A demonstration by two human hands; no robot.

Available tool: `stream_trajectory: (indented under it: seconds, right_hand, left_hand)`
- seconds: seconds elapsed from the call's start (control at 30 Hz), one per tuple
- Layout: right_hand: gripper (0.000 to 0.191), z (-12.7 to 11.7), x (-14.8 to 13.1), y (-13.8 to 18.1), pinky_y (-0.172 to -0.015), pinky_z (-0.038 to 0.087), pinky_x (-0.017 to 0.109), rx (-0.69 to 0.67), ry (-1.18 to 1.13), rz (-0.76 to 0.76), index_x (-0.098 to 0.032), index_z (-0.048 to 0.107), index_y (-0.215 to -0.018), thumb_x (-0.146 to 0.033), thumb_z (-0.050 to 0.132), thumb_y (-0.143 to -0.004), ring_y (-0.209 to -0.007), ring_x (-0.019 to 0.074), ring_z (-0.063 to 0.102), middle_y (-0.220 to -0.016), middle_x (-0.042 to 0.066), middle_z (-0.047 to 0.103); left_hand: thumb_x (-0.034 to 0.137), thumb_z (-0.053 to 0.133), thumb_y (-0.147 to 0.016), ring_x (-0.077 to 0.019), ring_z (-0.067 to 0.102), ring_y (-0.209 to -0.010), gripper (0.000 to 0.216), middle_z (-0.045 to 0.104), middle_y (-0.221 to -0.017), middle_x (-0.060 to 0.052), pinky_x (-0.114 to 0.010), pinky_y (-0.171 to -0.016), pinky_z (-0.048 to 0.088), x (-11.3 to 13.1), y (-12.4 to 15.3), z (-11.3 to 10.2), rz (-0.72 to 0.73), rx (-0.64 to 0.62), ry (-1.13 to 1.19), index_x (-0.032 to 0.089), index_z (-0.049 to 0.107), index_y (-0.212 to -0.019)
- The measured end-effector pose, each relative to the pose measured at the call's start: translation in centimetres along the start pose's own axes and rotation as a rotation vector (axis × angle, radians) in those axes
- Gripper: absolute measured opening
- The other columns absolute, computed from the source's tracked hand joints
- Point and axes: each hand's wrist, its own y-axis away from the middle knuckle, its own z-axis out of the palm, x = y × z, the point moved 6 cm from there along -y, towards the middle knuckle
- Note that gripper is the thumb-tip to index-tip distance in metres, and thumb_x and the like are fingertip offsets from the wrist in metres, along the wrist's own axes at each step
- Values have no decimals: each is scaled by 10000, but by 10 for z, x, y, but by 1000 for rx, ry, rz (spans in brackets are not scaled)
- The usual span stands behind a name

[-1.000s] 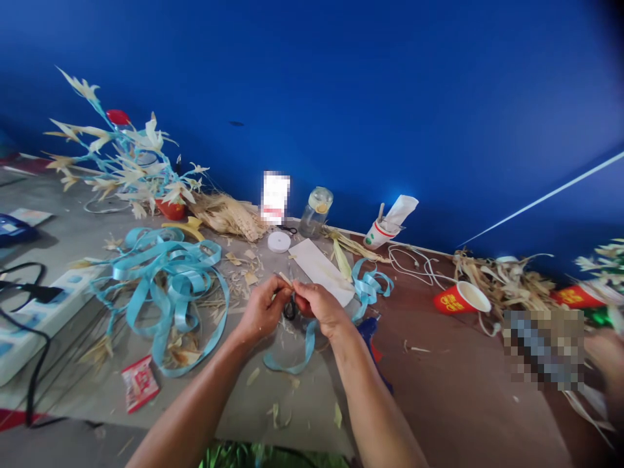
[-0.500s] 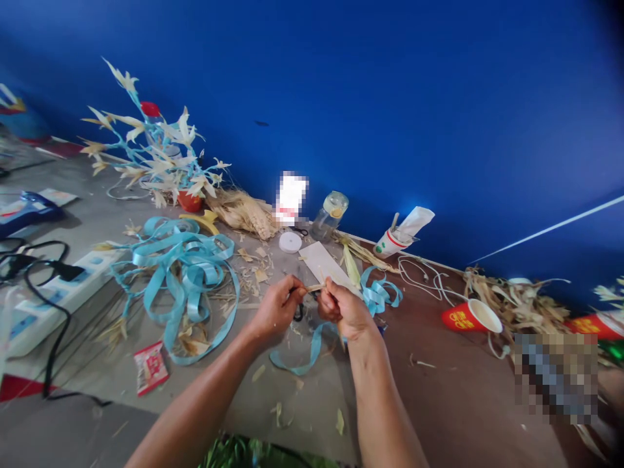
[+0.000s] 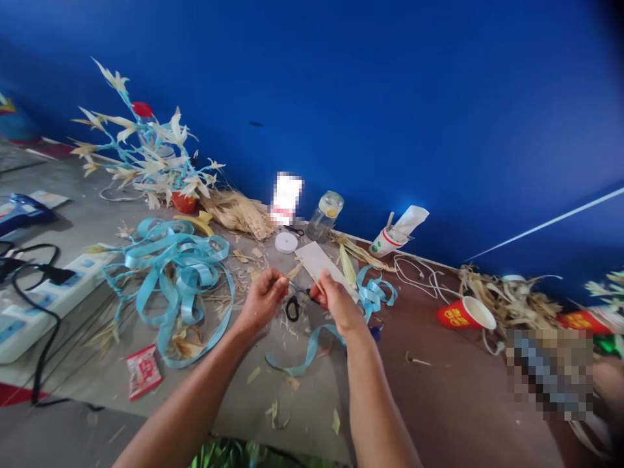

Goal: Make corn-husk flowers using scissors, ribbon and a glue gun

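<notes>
My left hand [image 3: 262,300] is closed in a pinch on a small strip of dried husk [image 3: 294,271] that sticks up to the right. My right hand [image 3: 336,301] is closed too, a short way to the right, on something thin that I cannot make out. Small black-handled scissors [image 3: 293,307] lie on the table just below the gap between the hands. A loose end of light blue ribbon [image 3: 299,356] curls under my right wrist.
A big tangle of blue ribbon [image 3: 175,273] lies left, a husk-flower branch in a red pot [image 3: 184,203] behind it. A white card [image 3: 319,260], tape roll [image 3: 285,242], glass jar [image 3: 326,213], paper cups [image 3: 387,240] [image 3: 465,313], white cable [image 3: 419,270] and power strip [image 3: 29,312] surround me.
The hands have drawn apart and risen slightly; the husk strip now stays in my left hand alone. The camera has shifted a little.
</notes>
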Motion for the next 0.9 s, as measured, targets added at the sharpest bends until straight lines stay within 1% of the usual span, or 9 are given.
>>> stream_trajectory:
  seconds: [0.07, 0.17, 0.27, 0.4, 0.53, 0.6, 0.67, 0.8, 0.9]
  right_hand:
    - [599, 11, -7, 3, -526, 300, 251, -7, 183, -89, -180, 521, -588, -688, 291, -807, -541, 128, 419, -540, -8, 467]
    - [579, 22, -14, 7, -564, 315, 251, 2, 379, -127, -179, 531, -614, -643, 270, -842, -594, 143, 468, -576, 6, 517]
    - [564, 27, -18, 10, -567, 316, 241, 35, 466, -139, -177, 563, -646, -594, 259, -874, -619, 144, 508, -606, 22, 566]
    - [536, 27, -23, 12, -578, 316, 243, 110, 512, -157, -180, 596, -661, -551, 285, -891, -623, 147, 538, -626, 44, 614]
    - [541, 27, -24, 12, -564, 291, 262, 134, 484, -180, -188, 595, -628, -565, 301, -883, -616, 160, 532, -623, 67, 616]
    - [544, 26, -24, 11, -553, 272, 270, 131, 448, -196, -192, 576, -593, -571, 309, -877, -589, 155, 500, -588, 56, 585]
    - [553, 24, -22, 9, -535, 249, 273, 108, 407, -194, -192, 528, -537, -584, 317, -866, -545, 143, 446, -522, 27, 512]
    - [555, 22, -16, 7, -505, 222, 266, 10, 275, -147, -199, 383, -467, -605, 339, -842, -484, 116, 349, -445, -25, 336]
    - [568, 21, -12, 8, -495, 229, 258, -45, 124, -90, -198, 341, -437, -610, 369, -826, -452, 100, 314, -412, -44, 283]
  left_hand:
    - [440, 551, -786, -67, 386, -460, 294, 462, -534, 52, -202, -461, 309, 1, 0, 1, -10, -10, 8, 169, 475, -702]
    - [453, 561, -779, -67, 388, -465, 308, 455, -527, 55, -200, -464, 315, 2, 0, 3, 3, -22, -2, 165, 486, -702]
    - [461, 567, -772, -66, 382, -469, 319, 446, -534, 55, -198, -462, 313, 3, 0, 4, 18, -18, -1, 161, 492, -693]
    - [453, 566, -773, -68, 381, -476, 309, 442, -546, 52, -199, -463, 312, 3, 1, 5, 23, -18, -15, 159, 505, -697]
    - [418, 546, -792, -74, 383, -491, 277, 450, -563, 46, -203, -481, 319, 2, 2, 4, 36, -10, -66, 160, 510, -698]
    - [410, 537, -796, -78, 385, -497, 267, 452, -567, 43, -206, -492, 325, 2, 3, 3, 41, -5, -98, 164, 512, -695]
    - [400, 530, -800, -84, 392, -509, 255, 458, -576, 39, -209, -506, 332, 2, 3, 3, 50, -12, -136, 166, 514, -699]
    - [356, 505, -820, -94, 420, -541, 214, 484, -607, 26, -214, -535, 345, 6, 5, 2, 104, -64, -234, 168, 515, -719]
    - [317, 493, -827, -98, 431, -559, 177, 497, -625, 22, -217, -548, 347, 8, 6, 2, 142, -94, -282, 171, 511, -730]
